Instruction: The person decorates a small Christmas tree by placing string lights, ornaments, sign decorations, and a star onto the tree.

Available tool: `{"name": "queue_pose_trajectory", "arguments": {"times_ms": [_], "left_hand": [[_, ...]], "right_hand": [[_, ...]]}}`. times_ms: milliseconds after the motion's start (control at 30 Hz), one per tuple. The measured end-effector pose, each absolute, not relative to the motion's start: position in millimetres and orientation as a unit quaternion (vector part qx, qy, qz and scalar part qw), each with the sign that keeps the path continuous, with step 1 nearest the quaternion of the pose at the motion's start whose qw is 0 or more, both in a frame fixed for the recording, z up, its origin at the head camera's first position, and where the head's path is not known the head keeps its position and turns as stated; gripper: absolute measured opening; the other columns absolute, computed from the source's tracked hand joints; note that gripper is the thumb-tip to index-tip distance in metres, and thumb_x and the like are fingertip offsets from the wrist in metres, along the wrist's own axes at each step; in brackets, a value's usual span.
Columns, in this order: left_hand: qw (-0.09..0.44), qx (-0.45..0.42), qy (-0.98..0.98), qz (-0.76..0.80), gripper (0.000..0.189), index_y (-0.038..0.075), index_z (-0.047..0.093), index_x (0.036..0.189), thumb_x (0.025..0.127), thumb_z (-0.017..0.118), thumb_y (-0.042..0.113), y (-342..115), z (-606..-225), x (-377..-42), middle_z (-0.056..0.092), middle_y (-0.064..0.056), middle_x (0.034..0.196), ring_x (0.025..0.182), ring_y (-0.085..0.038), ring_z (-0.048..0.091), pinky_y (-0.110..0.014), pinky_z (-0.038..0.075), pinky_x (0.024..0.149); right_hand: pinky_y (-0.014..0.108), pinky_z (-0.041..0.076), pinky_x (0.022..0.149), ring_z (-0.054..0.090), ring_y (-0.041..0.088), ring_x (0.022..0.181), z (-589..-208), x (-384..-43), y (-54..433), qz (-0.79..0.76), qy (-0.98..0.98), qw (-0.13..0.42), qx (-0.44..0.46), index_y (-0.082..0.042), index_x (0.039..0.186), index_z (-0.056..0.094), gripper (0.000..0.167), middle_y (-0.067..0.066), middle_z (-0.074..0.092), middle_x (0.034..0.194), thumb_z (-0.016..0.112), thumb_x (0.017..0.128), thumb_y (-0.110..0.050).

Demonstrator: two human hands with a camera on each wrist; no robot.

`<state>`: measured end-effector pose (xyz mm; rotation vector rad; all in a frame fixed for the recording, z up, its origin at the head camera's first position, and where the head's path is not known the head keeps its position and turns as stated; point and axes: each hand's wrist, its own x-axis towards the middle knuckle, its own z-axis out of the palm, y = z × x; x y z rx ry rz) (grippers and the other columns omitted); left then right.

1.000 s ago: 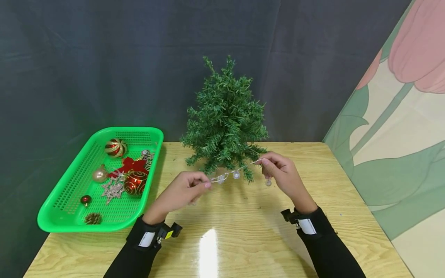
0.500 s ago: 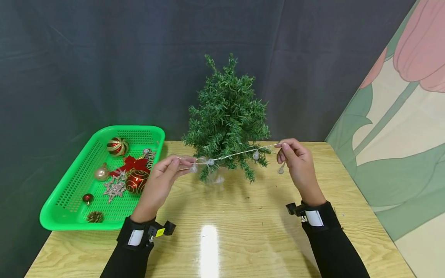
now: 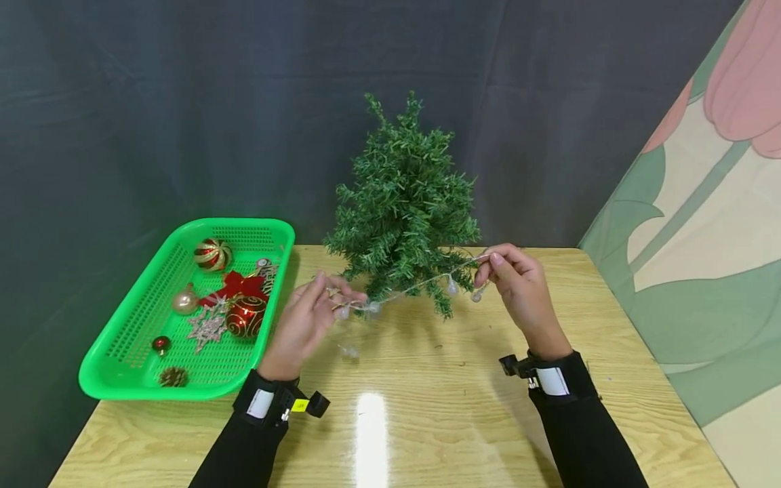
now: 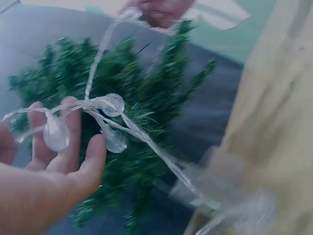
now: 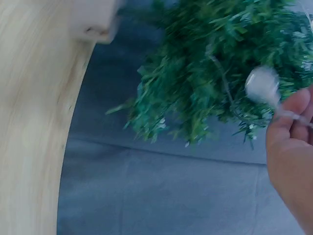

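Observation:
Between the two hands sags a string of fairy lights (image 3: pixel 399 293), with thin clear wire and round clear bulbs (image 4: pixel 115 105). My right hand (image 3: pixel 518 288) pinches the wire between thumb and fingertips, beside the tree's lower right branches; a bulb (image 5: pixel 262 85) dangles by those fingers. Spread and loose, the fingers of my left hand (image 3: pixel 305 325) have the wire and bulbs lying across them in the left wrist view. More wire hangs below that hand, blurred. A small green artificial Christmas tree (image 3: pixel 405 210) stands just behind the string; one wire strand runs into its right side.
At left on the wooden table (image 3: pixel 427 407), a green plastic basket (image 3: pixel 97 366) holds red and gold baubles (image 3: pixel 246 316), a glitter snowflake (image 3: pixel 209 327), a red bow (image 3: pixel 234 285) and a pine cone (image 3: pixel 173 377). A dark curtain (image 3: pixel 244 115) hangs behind the table.
My hands have drawn apart, pulling the string tauter, then the left hand has come back rightward with its fingers loosened. The string now sags, and a loose bulb hangs below the left hand.

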<state>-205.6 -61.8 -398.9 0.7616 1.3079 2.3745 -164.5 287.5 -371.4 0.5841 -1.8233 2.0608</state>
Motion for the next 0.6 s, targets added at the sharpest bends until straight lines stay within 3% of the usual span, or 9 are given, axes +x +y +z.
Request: {"name": "queue_pose_trajectory", "arguments": {"times_ms": [100,200,267,367,433,600], "left_hand": [[0.140,0.225,0.492,0.829,0.039,0.008,0.057,0.072,0.110,0.047,0.012,-50.0,-406.6,-202.7,0.063,0.001,0.076,0.075,-0.014,0.068,-0.033,0.058,0.088],[0.093,0.212,0.566,0.791,0.042,0.007,0.030,0.065,0.100,0.048,-0.005,-42.4,-412.1,-199.5,0.042,0.002,0.064,0.058,-0.013,0.050,-0.036,0.060,0.086],[0.061,0.221,0.629,0.743,0.039,0.005,0.018,0.070,0.092,0.045,-0.012,-38.4,-413.8,-197.8,0.038,-0.003,0.069,0.064,-0.017,0.051,-0.035,0.057,0.085],[0.040,0.243,0.700,0.671,0.035,0.004,0.014,0.076,0.083,0.042,-0.016,-34.4,-415.4,-196.3,0.051,-0.014,0.084,0.084,-0.026,0.058,-0.033,0.050,0.083],[0.042,0.251,0.730,0.634,0.033,0.004,0.015,0.077,0.084,0.041,-0.016,-32.8,-416.0,-196.1,0.061,-0.021,0.105,0.102,-0.034,0.063,-0.030,0.044,0.077],[0.095,0.230,0.730,0.637,0.029,0.007,0.018,0.082,0.097,0.037,-0.008,-32.5,-412.5,-193.7,0.061,-0.021,0.128,0.103,-0.039,0.072,-0.029,0.040,0.068]], "right_hand": [[0.028,0.060,0.079,0.072,0.017,0.081,-367.8,-164.1,285.0,0.736,-0.620,0.130,0.240,-0.003,0.109,0.068,0.023,0.003,0.076,0.091,0.046,0.110,-0.007],[0.030,0.060,0.084,0.075,0.017,0.084,-364.2,-164.8,281.3,0.717,-0.641,0.118,0.249,-0.004,0.111,0.067,0.022,0.002,0.078,0.098,0.045,0.110,-0.006],[0.032,0.060,0.088,0.076,0.019,0.085,-362.5,-165.4,279.3,0.708,-0.651,0.118,0.247,0.000,0.113,0.066,0.022,0.003,0.078,0.100,0.045,0.111,-0.006],[0.032,0.059,0.090,0.076,0.019,0.085,-361.2,-166.2,278.1,0.693,-0.672,0.138,0.221,0.005,0.113,0.064,0.023,0.003,0.078,0.100,0.047,0.111,-0.010],[0.029,0.058,0.090,0.075,0.016,0.088,-361.5,-166.2,278.1,0.674,-0.695,0.161,0.194,0.008,0.113,0.064,0.025,0.002,0.078,0.099,0.049,0.110,-0.011],[0.020,0.050,0.075,0.071,0.010,0.090,-368.2,-161.6,277.0,0.511,-0.817,0.230,0.137,0.001,0.109,0.071,0.021,0.001,0.077,0.093,0.055,0.108,-0.011]]}}
